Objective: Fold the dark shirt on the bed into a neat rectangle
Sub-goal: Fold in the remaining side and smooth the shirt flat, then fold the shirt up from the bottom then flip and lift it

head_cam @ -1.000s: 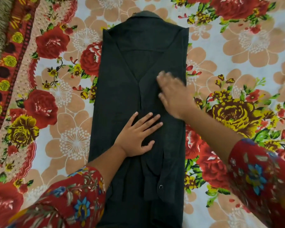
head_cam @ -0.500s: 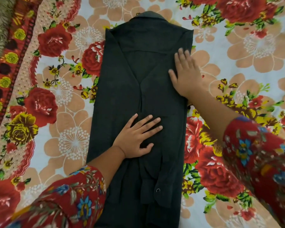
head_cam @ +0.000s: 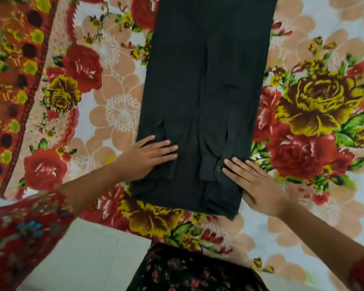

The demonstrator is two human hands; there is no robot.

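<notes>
The dark shirt point(head_cam: 200, 91) lies flat on the bed as a long narrow strip, both sleeves folded in over its middle, the cuffs near the hem. Its collar end runs out of the top of the view. My left hand point(head_cam: 149, 157) rests flat on the shirt's lower left edge, fingers spread and pointing right. My right hand point(head_cam: 254, 183) lies flat on the lower right corner by a cuff button, fingers pointing up-left. Neither hand grips the cloth.
A floral bedsheet point(head_cam: 315, 106) with red and yellow roses covers the bed. The bed's near edge point(head_cam: 105, 223) runs just below the shirt's hem, with pale floor point(head_cam: 88, 257) beyond it. A red patterned border point(head_cam: 13, 80) lies at the left.
Both hands slid down from the shirt's middle and upper right to its lower corners. The view has tilted down, so the collar is out of frame and the hem and floor show.
</notes>
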